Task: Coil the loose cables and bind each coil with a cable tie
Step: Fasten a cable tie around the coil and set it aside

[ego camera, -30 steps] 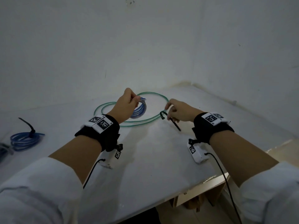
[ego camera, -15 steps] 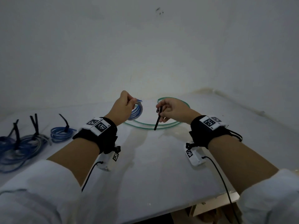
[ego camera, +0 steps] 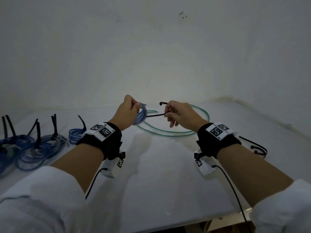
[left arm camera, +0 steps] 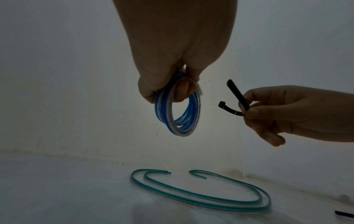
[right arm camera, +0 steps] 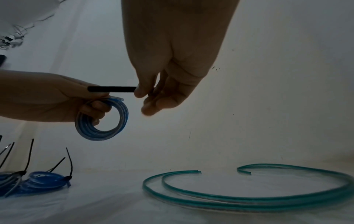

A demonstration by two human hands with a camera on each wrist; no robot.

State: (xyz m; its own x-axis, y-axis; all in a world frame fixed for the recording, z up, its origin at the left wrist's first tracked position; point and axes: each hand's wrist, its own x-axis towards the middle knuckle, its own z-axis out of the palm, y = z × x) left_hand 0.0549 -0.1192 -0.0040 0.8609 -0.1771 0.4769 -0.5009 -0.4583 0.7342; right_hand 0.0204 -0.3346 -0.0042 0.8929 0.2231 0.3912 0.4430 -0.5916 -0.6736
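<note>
My left hand holds a small blue coil in the air above the white table, fingers curled through its loop. In the left wrist view the blue coil hangs below my left hand. My right hand pinches a black cable tie bent into a curve, its tail pointing at the coil. The right wrist view has the cable tie level, its tip just over the blue coil. A loose green cable lies on the table beneath both hands.
Several tied blue coils with black tie tails sticking up lie at the table's left. More black cable ties lie at the right behind my right wrist. The wall stands close behind. The table's front edge is near me.
Both hands have risen off the table. The right hand turned the cable tie from hanging down to level and brought its tail up to the blue coil. The view swung left, showing more tied coils.
</note>
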